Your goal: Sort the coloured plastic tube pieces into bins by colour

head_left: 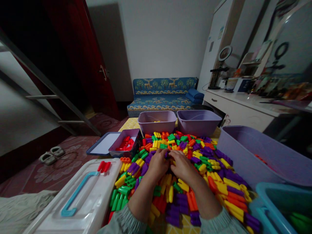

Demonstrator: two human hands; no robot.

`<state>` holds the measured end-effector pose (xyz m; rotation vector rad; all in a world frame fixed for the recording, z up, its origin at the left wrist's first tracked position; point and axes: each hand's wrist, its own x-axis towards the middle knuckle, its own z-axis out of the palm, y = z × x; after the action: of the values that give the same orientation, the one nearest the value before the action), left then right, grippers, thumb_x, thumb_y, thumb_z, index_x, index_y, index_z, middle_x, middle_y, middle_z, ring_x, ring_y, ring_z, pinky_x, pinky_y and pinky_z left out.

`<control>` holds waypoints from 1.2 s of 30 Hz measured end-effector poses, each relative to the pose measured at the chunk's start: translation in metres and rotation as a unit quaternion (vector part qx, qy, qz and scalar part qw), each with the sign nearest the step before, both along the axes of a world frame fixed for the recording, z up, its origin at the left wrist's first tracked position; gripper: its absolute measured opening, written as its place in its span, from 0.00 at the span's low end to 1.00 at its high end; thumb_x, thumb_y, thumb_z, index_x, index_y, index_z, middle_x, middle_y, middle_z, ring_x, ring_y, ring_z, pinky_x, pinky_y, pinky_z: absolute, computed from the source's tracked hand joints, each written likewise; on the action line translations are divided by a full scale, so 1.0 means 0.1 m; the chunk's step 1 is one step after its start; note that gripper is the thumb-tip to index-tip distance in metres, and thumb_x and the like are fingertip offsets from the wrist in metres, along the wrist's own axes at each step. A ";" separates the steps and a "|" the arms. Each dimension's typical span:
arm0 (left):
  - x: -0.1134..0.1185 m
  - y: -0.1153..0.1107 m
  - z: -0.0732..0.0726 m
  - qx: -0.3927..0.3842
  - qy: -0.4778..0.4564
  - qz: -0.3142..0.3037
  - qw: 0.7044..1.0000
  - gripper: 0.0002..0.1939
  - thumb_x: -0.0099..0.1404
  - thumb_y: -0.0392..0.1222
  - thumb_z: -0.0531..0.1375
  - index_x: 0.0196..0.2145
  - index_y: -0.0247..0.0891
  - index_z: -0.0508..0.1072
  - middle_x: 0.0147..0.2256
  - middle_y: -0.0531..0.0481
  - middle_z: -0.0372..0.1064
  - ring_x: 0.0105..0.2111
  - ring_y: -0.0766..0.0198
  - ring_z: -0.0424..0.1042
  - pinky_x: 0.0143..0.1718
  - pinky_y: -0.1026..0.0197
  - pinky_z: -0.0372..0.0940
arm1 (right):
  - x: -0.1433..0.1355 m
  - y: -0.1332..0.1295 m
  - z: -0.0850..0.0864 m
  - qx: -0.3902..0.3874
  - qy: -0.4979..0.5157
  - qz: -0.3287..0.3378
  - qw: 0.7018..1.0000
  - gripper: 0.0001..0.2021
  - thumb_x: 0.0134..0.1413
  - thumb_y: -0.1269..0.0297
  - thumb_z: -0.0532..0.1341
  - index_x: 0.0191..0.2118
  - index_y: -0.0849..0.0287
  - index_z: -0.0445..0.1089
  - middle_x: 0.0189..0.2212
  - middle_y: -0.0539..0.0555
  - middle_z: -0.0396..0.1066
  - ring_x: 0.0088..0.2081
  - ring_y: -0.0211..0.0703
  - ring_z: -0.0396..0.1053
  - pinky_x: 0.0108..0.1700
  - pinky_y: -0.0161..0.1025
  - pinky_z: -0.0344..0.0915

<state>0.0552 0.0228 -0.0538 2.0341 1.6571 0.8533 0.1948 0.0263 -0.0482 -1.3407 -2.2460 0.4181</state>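
Observation:
Both hands meet over a wide pile of red, yellow, green, orange and purple plastic tube blocks [180, 208]. My left hand [159, 161] has its fingers bent inward at a purple block [167, 154]. Close on its right, my right hand [179, 162] curls its fingers toward the same spot. The fingertips are small and dark here, so what each hand grips cannot be made out for certain. Loose blocks lie all around and under both forearms.
Lilac bins [157, 118] stand behind and to the right of the pile, near a turquoise bin [265, 208]. At left are a box of red pieces [125, 143] and a white lid with a blue handle [85, 198], with red blocks on it.

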 end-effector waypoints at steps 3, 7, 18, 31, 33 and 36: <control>-0.01 -0.01 0.00 0.003 -0.015 -0.005 1.000 0.28 0.53 0.29 0.55 0.53 0.36 0.69 0.49 0.41 0.68 0.49 0.55 0.69 0.51 0.56 0.64 | -0.01 -0.02 0.00 0.004 0.002 -0.009 1.000 0.23 0.40 0.78 0.55 0.46 0.63 0.71 0.49 0.59 0.70 0.53 0.49 0.62 0.58 0.43 0.58; -0.02 -0.02 0.00 0.007 -0.031 -0.001 1.000 0.26 0.55 0.30 0.55 0.52 0.37 0.70 0.48 0.42 0.69 0.48 0.56 0.70 0.51 0.56 0.64 | -0.02 -0.02 -0.03 0.006 0.018 -0.026 0.999 0.22 0.41 0.78 0.55 0.46 0.63 0.71 0.49 0.59 0.70 0.54 0.48 0.62 0.60 0.43 0.57; 0.00 0.01 -0.04 0.020 -0.096 0.028 0.995 0.22 0.55 0.31 0.58 0.49 0.35 0.72 0.45 0.43 0.74 0.46 0.56 0.72 0.50 0.55 0.65 | -0.04 0.03 -0.05 -0.013 0.102 -0.075 0.992 0.15 0.46 0.76 0.56 0.42 0.60 0.69 0.41 0.56 0.73 0.46 0.46 0.68 0.52 0.43 0.64; 0.02 0.02 0.02 -0.007 -0.201 0.026 0.979 0.17 0.61 0.31 0.52 0.46 0.33 0.75 0.41 0.45 0.76 0.40 0.60 0.74 0.42 0.61 0.67 | -0.04 0.00 -0.02 -0.008 0.102 -0.097 0.990 0.23 0.49 0.73 0.58 0.54 0.60 0.67 0.50 0.59 0.71 0.51 0.48 0.68 0.55 0.45 0.62; 0.03 0.02 0.00 -0.009 -0.210 0.019 0.978 0.17 0.62 0.32 0.52 0.46 0.33 0.74 0.41 0.45 0.76 0.40 0.60 0.74 0.42 0.61 0.67 | -0.04 -0.01 -0.01 -0.013 0.113 -0.112 0.987 0.21 0.50 0.71 0.58 0.52 0.59 0.68 0.47 0.58 0.73 0.49 0.47 0.70 0.52 0.44 0.64; 0.04 0.02 -0.01 -0.009 -0.217 0.016 0.976 0.16 0.62 0.33 0.53 0.46 0.32 0.74 0.41 0.44 0.76 0.40 0.60 0.74 0.42 0.61 0.67 | -0.04 -0.02 0.01 -0.012 0.119 -0.126 0.985 0.17 0.51 0.69 0.59 0.49 0.59 0.70 0.45 0.57 0.74 0.46 0.46 0.71 0.49 0.42 0.66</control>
<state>0.0596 0.0251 -0.0550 1.6597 1.4447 1.1882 0.1911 0.0243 -0.0476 -1.4795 -1.8568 0.4883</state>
